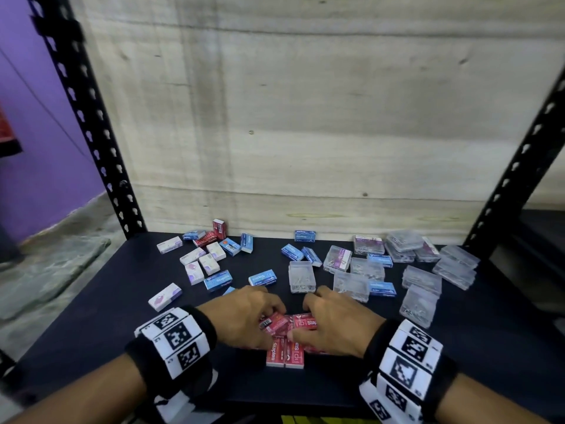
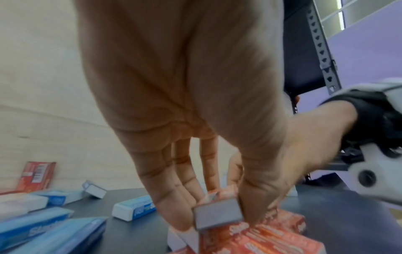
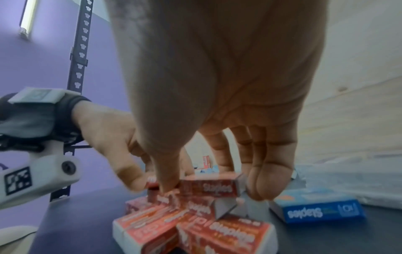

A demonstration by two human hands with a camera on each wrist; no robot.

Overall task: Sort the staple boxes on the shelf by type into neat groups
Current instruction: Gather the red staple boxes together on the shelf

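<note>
R hand (image 3: pixel 217 103) reaches down w/ thumb and fingers (image 3: pixel 269 178) around a red staples box (image 3: pixel 210 187), the top one on a loose pile of red boxes (image 3: pixel 174 228) on the dark shelf (image 3: pixel 76 223). L hand (image 3: pixel 113 142) comes in from the left, thumb touching the pile's upper left part; wrist strap w/ white marker block (image 3: pixel 32 180) behind it. Blue staples box (image 3: pixel 319 208) lies flat just right of the pile; clear plastic cases (image 3: pixel 359 182) beyond it, blurred.

Beyond my fingers rises a pale wooden back panel (image 1: pixel 305 117). Black perforated uprights (image 1: pixel 88 117) flank it. Left of them, a purple wall (image 1: pixel 27 133).
</note>
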